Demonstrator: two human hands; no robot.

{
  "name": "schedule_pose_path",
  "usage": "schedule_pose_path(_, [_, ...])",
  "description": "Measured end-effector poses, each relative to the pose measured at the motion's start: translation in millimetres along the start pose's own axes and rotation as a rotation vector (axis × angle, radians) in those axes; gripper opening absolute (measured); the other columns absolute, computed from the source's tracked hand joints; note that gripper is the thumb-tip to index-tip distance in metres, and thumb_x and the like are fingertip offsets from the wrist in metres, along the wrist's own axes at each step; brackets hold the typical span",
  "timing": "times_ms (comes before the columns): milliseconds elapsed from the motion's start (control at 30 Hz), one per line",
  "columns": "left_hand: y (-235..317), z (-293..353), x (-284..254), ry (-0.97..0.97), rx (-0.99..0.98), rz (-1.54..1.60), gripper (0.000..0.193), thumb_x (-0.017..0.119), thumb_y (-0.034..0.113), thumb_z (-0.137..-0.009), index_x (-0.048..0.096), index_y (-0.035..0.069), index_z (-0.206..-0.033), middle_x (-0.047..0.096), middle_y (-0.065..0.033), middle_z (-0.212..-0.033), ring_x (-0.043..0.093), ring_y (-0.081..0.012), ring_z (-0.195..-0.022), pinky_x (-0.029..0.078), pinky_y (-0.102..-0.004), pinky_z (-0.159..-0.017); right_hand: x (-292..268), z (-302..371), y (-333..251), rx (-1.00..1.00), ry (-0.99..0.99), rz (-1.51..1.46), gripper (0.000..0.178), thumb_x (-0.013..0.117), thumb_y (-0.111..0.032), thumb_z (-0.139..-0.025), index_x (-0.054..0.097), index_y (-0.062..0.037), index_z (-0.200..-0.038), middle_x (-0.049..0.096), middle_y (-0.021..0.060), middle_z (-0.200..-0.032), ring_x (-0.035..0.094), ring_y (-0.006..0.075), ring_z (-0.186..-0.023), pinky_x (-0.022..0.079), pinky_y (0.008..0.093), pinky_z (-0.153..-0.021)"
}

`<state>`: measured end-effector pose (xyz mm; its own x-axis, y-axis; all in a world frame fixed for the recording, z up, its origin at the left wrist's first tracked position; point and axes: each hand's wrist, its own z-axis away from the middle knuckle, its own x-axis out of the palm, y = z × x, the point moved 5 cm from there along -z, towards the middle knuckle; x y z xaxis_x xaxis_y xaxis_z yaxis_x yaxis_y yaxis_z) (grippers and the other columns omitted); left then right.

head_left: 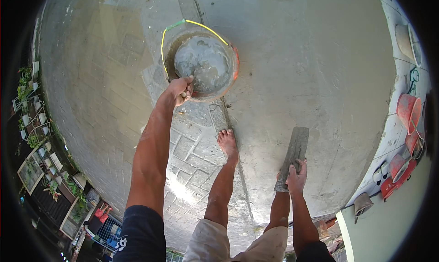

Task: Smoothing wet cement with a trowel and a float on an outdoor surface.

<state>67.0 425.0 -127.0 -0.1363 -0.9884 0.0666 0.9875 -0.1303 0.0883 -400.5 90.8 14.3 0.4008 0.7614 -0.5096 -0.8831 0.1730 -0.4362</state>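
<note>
L hand (181,90) closed at bucket (236,63) rim, can't tell on what; R hand (297,177) grips grey board (298,145). Prob. best: steady bucket so mix (201,56) past L hand won't slop.

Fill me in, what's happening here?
A barefoot person is working over a bucket of wet grey mix. Their left hand is at the bucket's near rim, fingers curled; whether it grips the rim or something in the mix isn't clear. The right hand holds a flat grey board, off to the right of the bucket. The bucket stands by the seam where patterned paving meets a smooth grey surface.
</note>
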Motion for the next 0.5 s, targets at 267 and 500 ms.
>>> schedule_pose_path(267, [-42,4,31,-0.434,-0.041,0.686,0.023,0.060,0.027,-0.102,0.054,0.006,-0.096,0.047,0.0050,-0.069,0.045,-0.0019,-0.051,0.035,-0.0169,-0.040,40,18,-33,-0.060,-0.040,0.014,0.035,0.062,-0.015,-0.092,0.056,-0.0009,-0.123,0.060,0.0089,-0.093,0.045,0.0091,-0.048,0.041,0.0266,-0.045])
schedule_pose_path(500, [-56,-4,75,-0.519,0.119,0.953,0.020,0.060,0.026,-0.102,0.052,0.010,-0.092,0.047,0.0057,-0.071,0.044,-0.0017,-0.052,0.035,-0.0175,-0.041,66,30,-44,0.039,-0.130,-0.084,0.034,0.063,-0.015,-0.092,0.055,-0.0041,-0.124,0.058,0.0033,-0.078,0.045,0.0073,-0.046,0.038,0.0257,-0.043])
